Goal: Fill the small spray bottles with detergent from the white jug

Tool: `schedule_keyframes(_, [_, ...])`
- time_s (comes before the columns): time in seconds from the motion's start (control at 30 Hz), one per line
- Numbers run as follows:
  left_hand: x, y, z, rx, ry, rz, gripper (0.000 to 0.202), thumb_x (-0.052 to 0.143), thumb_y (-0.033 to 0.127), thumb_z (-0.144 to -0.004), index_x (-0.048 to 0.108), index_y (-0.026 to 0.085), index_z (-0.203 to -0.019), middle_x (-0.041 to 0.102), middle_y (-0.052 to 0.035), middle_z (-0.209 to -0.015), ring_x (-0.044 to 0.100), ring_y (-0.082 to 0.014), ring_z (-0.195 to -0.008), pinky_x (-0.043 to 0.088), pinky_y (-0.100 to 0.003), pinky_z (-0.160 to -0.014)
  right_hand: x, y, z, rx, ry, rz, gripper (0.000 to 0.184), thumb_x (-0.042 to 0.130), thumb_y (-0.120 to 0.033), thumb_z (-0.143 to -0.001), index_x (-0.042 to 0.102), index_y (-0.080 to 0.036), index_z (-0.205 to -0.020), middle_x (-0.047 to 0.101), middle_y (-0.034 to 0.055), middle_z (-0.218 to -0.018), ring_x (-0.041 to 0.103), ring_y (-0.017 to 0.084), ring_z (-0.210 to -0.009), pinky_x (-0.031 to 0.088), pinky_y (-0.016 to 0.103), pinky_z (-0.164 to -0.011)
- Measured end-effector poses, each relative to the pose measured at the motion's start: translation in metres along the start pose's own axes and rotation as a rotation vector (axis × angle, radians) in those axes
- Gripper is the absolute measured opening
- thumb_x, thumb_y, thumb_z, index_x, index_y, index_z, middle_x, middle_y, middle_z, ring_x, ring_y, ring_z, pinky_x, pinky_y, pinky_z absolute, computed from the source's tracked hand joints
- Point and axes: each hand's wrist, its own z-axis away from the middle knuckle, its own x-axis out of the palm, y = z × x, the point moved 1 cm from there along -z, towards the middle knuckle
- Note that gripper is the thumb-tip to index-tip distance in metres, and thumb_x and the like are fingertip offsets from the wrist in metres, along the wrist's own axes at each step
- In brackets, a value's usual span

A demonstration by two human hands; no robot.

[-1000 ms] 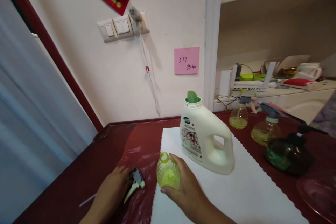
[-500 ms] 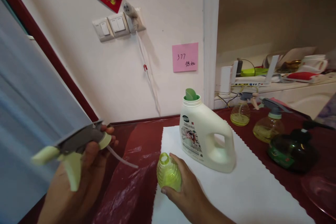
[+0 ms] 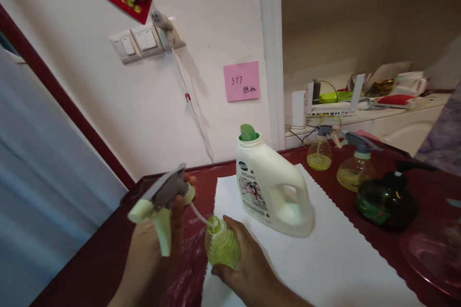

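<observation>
My left hand is closed around a grey and pale green trigger spray head, tilted with its nozzle toward the lower left. From its collar a thin clear dip tube runs down to the right, its end at the mouth of a ribbed yellow-green bottle. That bottle leans a little in my right hand, with fingers and thumb wrapped round its body. Behind it a large white detergent jug stands upright, uncapped, with a green spout in its neck.
White paper covers part of the dark red tabletop. To the right stand a small spray bottle, a wider spray bottle, a dark green bottle and a pink transparent item. A router sits behind.
My left hand has brought the spray head rightward to the bottle, and the tube's end now meets the bottle's mouth. The view has shifted slightly; my right hand keeps its hold.
</observation>
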Motion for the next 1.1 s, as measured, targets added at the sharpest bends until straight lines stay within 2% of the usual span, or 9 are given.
schedule_keyframes(0.07, [0.015,-0.002,0.005,-0.055,-0.042,0.078,0.051,0.076,0.060,-0.072,0.079,0.028,-0.111,0.081,-0.0056,-0.105,0.067,-0.0366,-0.123,0.056,-0.046,-0.108,0.001,0.002,0.000,-0.007,0.013,-0.018,0.091,0.077,-0.015,-0.063,0.048,-0.018,-0.148,0.057,0.0142,-0.148,0.053,0.032,-0.138,0.040,0.051,-0.119])
schedule_keyframes(0.13, [0.030,-0.009,0.013,-0.177,-0.108,0.223,0.056,0.075,0.058,-0.073,0.077,0.024,-0.116,0.082,-0.0079,-0.099,0.075,-0.0359,-0.106,0.064,-0.045,-0.090,0.003,0.004,0.000,-0.038,0.028,-0.041,0.091,0.077,-0.013,-0.061,0.048,-0.018,-0.148,0.058,0.0139,-0.146,0.055,0.032,-0.137,0.042,0.051,-0.118])
schedule_keyframes(0.2, [0.042,-0.021,0.022,-0.306,-0.163,0.350,0.064,0.081,0.052,-0.066,0.074,0.021,-0.121,0.082,-0.0089,-0.094,0.078,-0.0342,-0.089,0.065,-0.041,-0.073,0.003,0.005,-0.001,-0.063,0.041,-0.054,0.091,0.077,-0.011,-0.060,0.049,-0.020,-0.147,0.059,0.0130,-0.145,0.056,0.032,-0.135,0.043,0.050,-0.117])
schedule_keyframes(0.27, [0.047,-0.035,0.028,-0.400,-0.189,0.416,0.071,0.087,0.041,-0.059,0.072,0.020,-0.125,0.082,-0.0091,-0.094,0.078,-0.0322,-0.081,0.064,-0.037,-0.066,0.003,0.005,-0.001,-0.068,0.046,-0.048,0.091,0.077,-0.010,-0.060,0.049,-0.022,-0.146,0.060,0.0118,-0.144,0.057,0.032,-0.134,0.045,0.050,-0.115])
schedule_keyframes(0.33, [0.048,-0.048,0.032,-0.453,-0.191,0.485,0.077,0.089,0.034,-0.056,0.070,0.021,-0.130,0.082,-0.0087,-0.098,0.078,-0.0311,-0.082,0.063,-0.035,-0.066,0.002,0.005,-0.002,-0.076,0.038,-0.032,0.090,0.077,-0.010,-0.061,0.049,-0.024,-0.145,0.060,0.0111,-0.143,0.057,0.031,-0.133,0.045,0.050,-0.115])
schedule_keyframes(0.5, [0.044,-0.064,0.031,-0.452,-0.178,0.555,0.078,0.090,0.032,-0.057,0.068,0.025,-0.132,0.081,-0.0074,-0.107,0.078,-0.0314,-0.091,0.064,-0.035,-0.072,0.002,0.008,-0.001,-0.110,0.039,-0.030,0.089,0.077,-0.012,-0.061,0.049,-0.027,-0.145,0.061,0.0090,-0.141,0.058,0.030,-0.130,0.047,0.048,-0.113])
schedule_keyframes(0.67, [0.043,-0.057,0.031,-0.424,-0.125,0.465,0.069,0.091,0.033,-0.055,0.074,0.021,-0.121,0.080,-0.0088,-0.110,0.077,-0.0342,-0.096,0.065,-0.035,-0.072,0.002,0.007,0.000,-0.110,0.042,-0.037,0.091,0.077,-0.010,-0.060,0.050,-0.026,-0.145,0.061,0.0088,-0.141,0.058,0.030,-0.130,0.046,0.046,-0.112])
schedule_keyframes(0.83, [0.041,-0.045,0.035,-0.421,-0.141,0.448,0.066,0.089,0.036,-0.061,0.073,0.023,-0.124,0.079,-0.0084,-0.116,0.075,-0.0341,-0.103,0.064,-0.035,-0.078,-0.002,0.003,-0.002,-0.116,0.015,-0.034,0.090,0.083,-0.016,-0.063,0.050,-0.027,-0.145,0.062,0.0080,-0.141,0.058,0.029,-0.129,0.047,0.044,-0.112])
schedule_keyframes(1.1, [0.039,-0.044,0.039,-0.419,-0.100,0.461,0.069,0.092,0.035,-0.055,0.076,0.024,-0.121,0.081,-0.0051,-0.106,0.076,-0.0317,-0.095,0.064,-0.033,-0.076,-0.001,0.003,0.001,-0.127,0.001,0.002,0.088,0.082,-0.016,-0.065,0.050,-0.026,-0.146,0.060,0.0085,-0.144,0.056,0.030,-0.131,0.045,0.045,-0.113])
